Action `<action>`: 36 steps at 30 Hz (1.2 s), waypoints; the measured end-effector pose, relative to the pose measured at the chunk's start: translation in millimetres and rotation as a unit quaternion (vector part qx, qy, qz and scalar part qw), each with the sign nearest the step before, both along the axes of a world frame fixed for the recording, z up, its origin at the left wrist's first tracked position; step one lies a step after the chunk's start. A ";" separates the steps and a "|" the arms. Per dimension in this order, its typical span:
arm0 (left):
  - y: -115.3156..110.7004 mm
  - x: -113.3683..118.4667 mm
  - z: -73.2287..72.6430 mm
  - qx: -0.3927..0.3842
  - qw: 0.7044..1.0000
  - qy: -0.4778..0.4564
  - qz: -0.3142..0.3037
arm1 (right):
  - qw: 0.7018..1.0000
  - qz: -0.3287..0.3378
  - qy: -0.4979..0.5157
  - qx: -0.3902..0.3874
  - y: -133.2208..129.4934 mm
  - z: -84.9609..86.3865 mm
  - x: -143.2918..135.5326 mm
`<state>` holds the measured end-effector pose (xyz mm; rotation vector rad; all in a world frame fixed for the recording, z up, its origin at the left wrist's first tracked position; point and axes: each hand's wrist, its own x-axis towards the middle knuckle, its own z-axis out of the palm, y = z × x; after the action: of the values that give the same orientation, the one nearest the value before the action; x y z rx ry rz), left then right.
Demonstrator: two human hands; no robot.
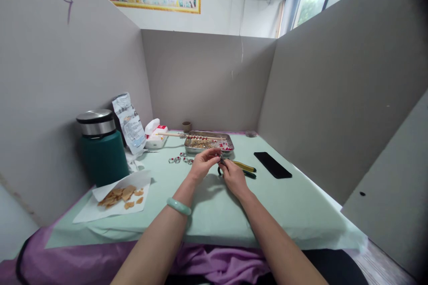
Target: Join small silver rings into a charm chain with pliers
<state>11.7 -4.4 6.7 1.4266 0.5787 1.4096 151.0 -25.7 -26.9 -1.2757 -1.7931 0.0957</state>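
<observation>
Near the middle of the table, my left hand (203,164), with a pale green bangle (179,206) on its wrist, pinches a small piece of jewellery (217,155) whose details are too small to tell. Right beside it, my right hand (234,179) closes around a dark metal tool, apparently pliers (222,159), its tip at the left fingertips. Yellow and dark green tool handles (245,167) stick out beyond the right hand; their other ends are hidden. Several small ring-shaped pieces with red and green beads (177,159) lie left of my hands.
Behind my hands stands a metal tray (232,146) of gold and red bits, with a beaded stick (174,135) across it. A black phone (272,165) lies right. Left are a green flask (103,156), a foil pouch (130,122), tissues (156,139) and chips (117,196) on paper.
</observation>
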 end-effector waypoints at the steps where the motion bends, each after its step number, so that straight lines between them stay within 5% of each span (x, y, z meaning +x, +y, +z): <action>1: -0.1 0.0 0.2 0.000 1.000 -0.002 -0.001 | 1.000 0.001 -0.003 -0.006 -0.8 0.4 -0.1; 14: 3.7 -6.3 -0.2 -0.010 1.000 -0.028 0.006 | 0.997 0.072 0.003 -0.017 -2.8 1.4 0.2; 36: -5.1 -7.0 3.5 -0.015 0.997 0.059 -0.041 | 1.000 0.027 -0.007 0.011 0.6 -0.5 1.6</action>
<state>4.7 -9.5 10.2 1.5006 0.6064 1.2548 152.5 -25.1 -27.4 -1.2163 -1.8351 0.0972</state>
